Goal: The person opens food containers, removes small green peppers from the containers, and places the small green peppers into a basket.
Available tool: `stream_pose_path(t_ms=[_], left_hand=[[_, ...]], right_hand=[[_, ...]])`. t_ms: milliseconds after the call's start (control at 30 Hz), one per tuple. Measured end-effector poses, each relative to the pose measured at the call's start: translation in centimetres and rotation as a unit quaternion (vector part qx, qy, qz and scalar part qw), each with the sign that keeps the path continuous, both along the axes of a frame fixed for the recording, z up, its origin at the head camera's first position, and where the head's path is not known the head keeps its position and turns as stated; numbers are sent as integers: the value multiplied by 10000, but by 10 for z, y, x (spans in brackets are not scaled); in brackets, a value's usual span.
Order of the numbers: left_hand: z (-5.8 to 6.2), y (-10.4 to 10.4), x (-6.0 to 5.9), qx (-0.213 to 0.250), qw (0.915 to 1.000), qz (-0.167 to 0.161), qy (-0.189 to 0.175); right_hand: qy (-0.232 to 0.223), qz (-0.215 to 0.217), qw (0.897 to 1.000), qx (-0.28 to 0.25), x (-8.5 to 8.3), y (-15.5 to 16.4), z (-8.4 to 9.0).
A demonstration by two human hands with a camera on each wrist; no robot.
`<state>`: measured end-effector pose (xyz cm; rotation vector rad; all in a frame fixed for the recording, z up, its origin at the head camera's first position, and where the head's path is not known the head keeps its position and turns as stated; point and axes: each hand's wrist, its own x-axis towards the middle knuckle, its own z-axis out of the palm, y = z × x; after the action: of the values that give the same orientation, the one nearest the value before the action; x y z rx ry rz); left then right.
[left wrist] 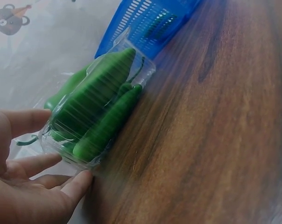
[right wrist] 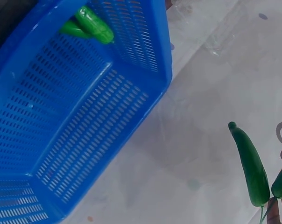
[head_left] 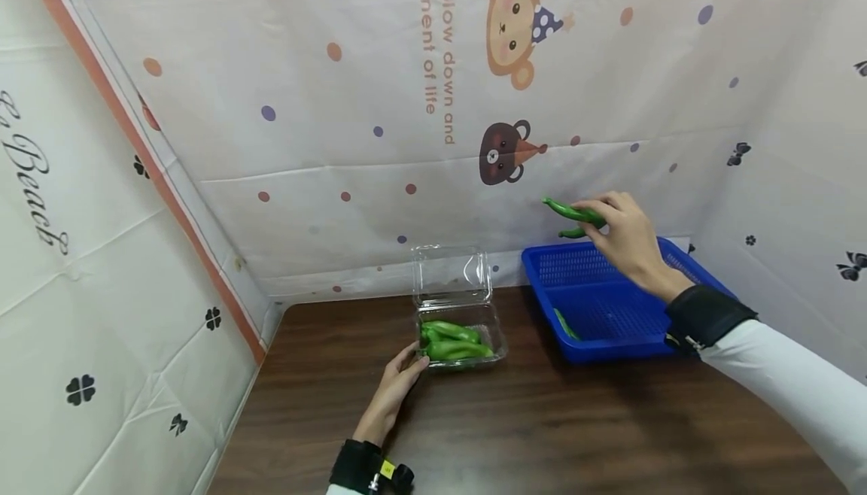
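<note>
Above the blue basket [head_left: 612,307], at the far right of the wooden table [head_left: 542,420]: right hand [head_left: 626,235] raised, fingers curled round two green peppers [head_left: 572,213], one pointing left past the fingertips, the other tucked just below it. Same pair seen from the right wrist, hanging by their stems at the edge of view, the longer pepper [right wrist: 250,163] tip upward, clear of the basket [right wrist: 85,116]. Down inside the basket, one more pepper [head_left: 564,323] lying against the near left wall; from the right wrist, what looks like two green ends [right wrist: 92,25] in a corner.

Left of the basket, just beside it and not touching: clear plastic box [head_left: 460,333] with its lid standing open at the back, several peppers [head_left: 454,341] lying inside. Left hand [head_left: 400,386] flat on the table at the box's near left corner, fingers nearly straight and relaxed, fingertips [left wrist: 80,179] touching the plastic wall, gripping nothing. From the left wrist, peppers [left wrist: 99,107] packed lengthwise and pressed against the clear side.

Behind and on both sides, white cloth [head_left: 305,104] printed with dots, bears and lettering.
</note>
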<state>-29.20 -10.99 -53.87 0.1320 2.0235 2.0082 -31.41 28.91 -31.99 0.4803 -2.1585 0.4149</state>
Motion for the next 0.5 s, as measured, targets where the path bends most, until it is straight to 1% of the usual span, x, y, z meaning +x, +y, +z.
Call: stream_pose_path(t_ms=[200,333,500], left_hand=[[1,2,-2,1,10000,21,-36],[1,1,-1,8,10000,25,-80],[3,3,-2,-25,9999,91,-111]], right_hand=[[-96,-68,9999,-86,3,7,-5],[-201,-127,9996,-130,4,10,-10],[-252,-166,9994,-154,1,12,-12]])
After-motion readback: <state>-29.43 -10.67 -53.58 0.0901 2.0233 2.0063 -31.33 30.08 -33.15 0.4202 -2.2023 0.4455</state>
